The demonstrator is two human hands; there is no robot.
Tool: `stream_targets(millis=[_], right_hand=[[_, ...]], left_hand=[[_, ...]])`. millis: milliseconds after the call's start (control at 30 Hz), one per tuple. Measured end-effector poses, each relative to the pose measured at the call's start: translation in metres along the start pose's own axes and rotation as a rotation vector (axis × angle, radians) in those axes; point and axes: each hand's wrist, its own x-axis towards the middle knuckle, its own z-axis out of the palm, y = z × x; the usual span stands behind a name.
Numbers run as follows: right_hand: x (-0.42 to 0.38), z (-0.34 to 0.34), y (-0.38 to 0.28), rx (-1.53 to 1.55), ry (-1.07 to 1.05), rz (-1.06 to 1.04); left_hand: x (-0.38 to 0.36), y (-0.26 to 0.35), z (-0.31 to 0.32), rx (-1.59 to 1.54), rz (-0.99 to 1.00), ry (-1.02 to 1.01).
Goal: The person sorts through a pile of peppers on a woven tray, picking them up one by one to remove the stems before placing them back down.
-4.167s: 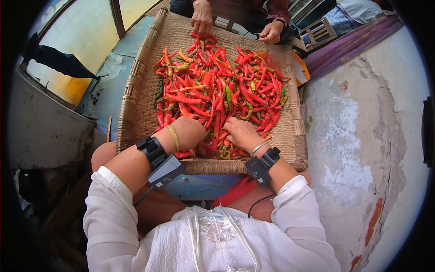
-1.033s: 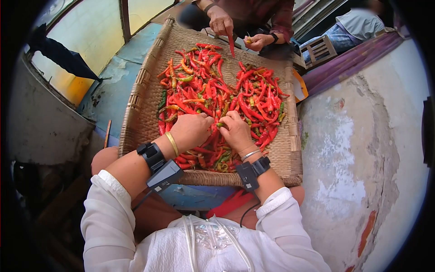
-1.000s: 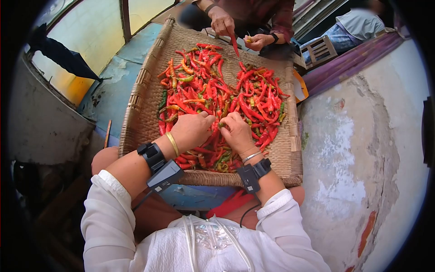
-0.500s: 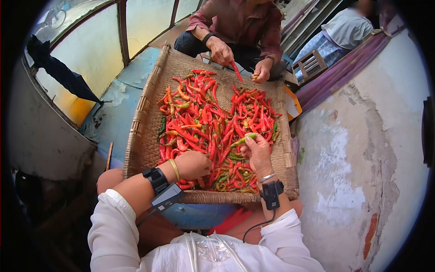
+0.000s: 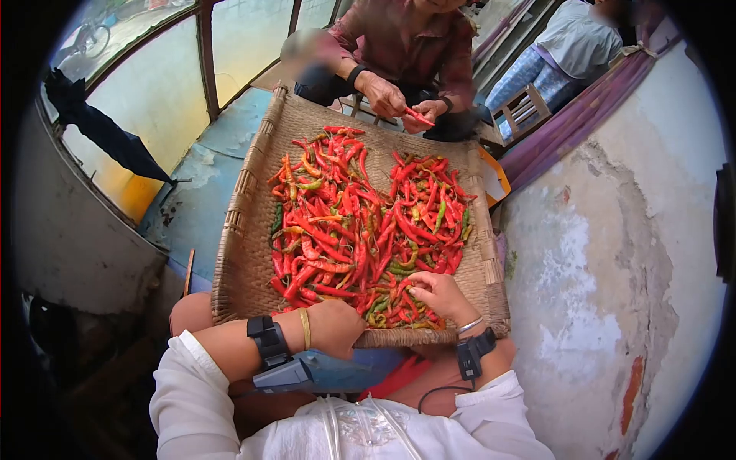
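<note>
Left hand (image 5: 336, 326) curled at the near rim of the woven tray (image 5: 234, 253); grip hidden. Red peppers (image 5: 345, 203) heaped mid-tray. Right hand (image 5: 443, 295) bent over smaller peppers (image 5: 391, 303), near right; pinch unclear. Apparently hand-picking; next move calls for light touch.

Left: dark folded umbrella (image 5: 111, 130) slanting in front of framed panes (image 5: 165, 100); bike (image 5: 93, 40), blurry, beyond them. Upper right: 1 person (image 5: 576, 40), grey top, patterned blue trousers; wooden chair (image 5: 529, 108) close by; purple curtain (image 5: 569, 126) along edge of patchy plaster wall (image 5: 567, 284), red streak low down.
</note>
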Motion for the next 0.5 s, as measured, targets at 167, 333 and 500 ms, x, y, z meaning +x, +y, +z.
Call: stream_targets(millis=[167, 333, 500], right_hand=[[-0.044, -0.011, -0.01, -0.405, -0.171, -0.18], [-0.065, -0.017, 0.0, -0.434, -0.339, -0.247], [-0.061, -0.009, 0.003, -0.311, -0.376, -0.209]], left_hand=[[-0.002, 0.003, -0.005, 0.05, -0.024, -0.027], [-0.006, 0.007, -0.006, 0.048, -0.061, -0.069], [-0.005, 0.006, -0.007, 0.002, -0.099, -0.091]])
